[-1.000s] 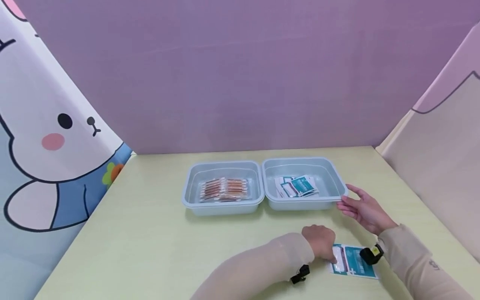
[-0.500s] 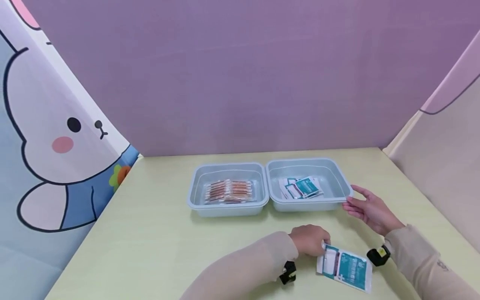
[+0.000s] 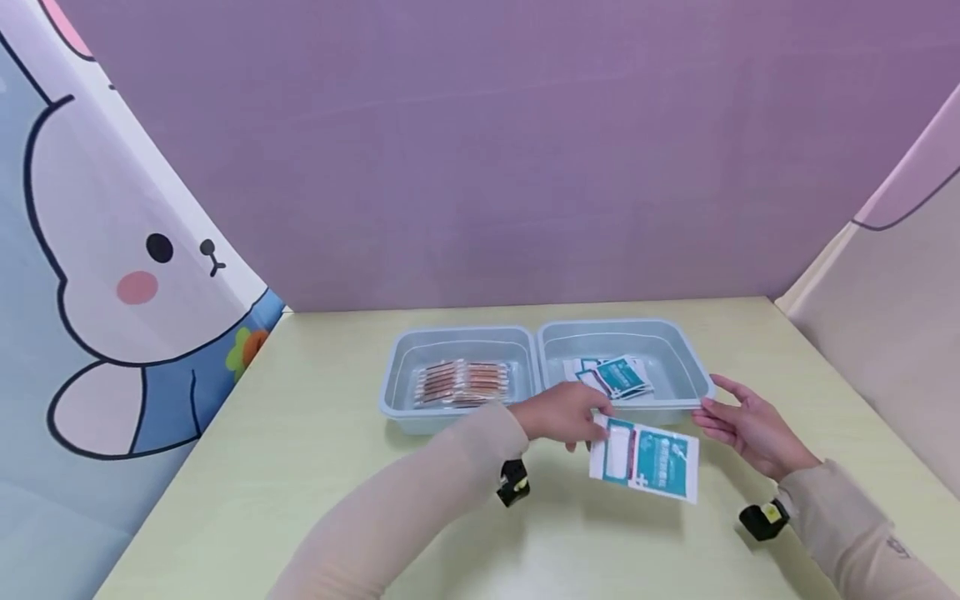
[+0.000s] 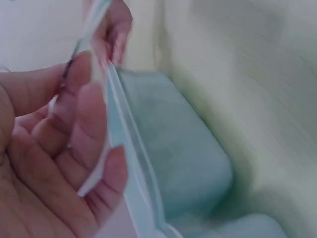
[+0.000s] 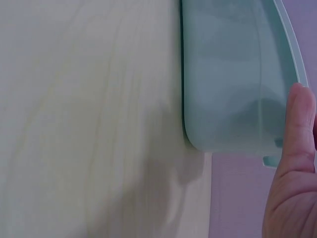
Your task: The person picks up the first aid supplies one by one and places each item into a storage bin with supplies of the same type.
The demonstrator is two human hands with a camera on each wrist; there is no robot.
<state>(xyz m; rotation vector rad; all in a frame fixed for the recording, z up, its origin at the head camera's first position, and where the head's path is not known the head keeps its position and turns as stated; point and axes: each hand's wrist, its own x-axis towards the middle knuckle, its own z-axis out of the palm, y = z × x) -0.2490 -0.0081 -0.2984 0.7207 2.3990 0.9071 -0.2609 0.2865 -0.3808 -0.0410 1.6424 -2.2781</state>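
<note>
In the head view, my left hand (image 3: 562, 414) pinches a flat white-and-teal packet (image 3: 652, 462) by its left edge. It hangs above the table, just in front of the right-hand pale blue plastic tray (image 3: 637, 408). The left wrist view shows the left hand's thumb and index finger (image 4: 78, 74) meeting on the packet, seen edge-on. My right hand (image 3: 757, 433) grips that tray's front right corner, its thumb (image 5: 299, 119) on the rim in the right wrist view. Similar packets (image 3: 621, 377) lie inside this tray.
Against the right tray's left side stands a second pale blue tray (image 3: 427, 423), holding clear bags of brown-stemmed cotton swabs (image 3: 463, 383). Both rest on a light yellow-green table (image 3: 315, 467). A purple panel (image 3: 480, 167) rises behind, with printed panels on either side.
My left hand has lifted the packet off the table and carried it forward and left toward the right tray. The right hand stays on that tray's corner. The head view has shifted slightly.
</note>
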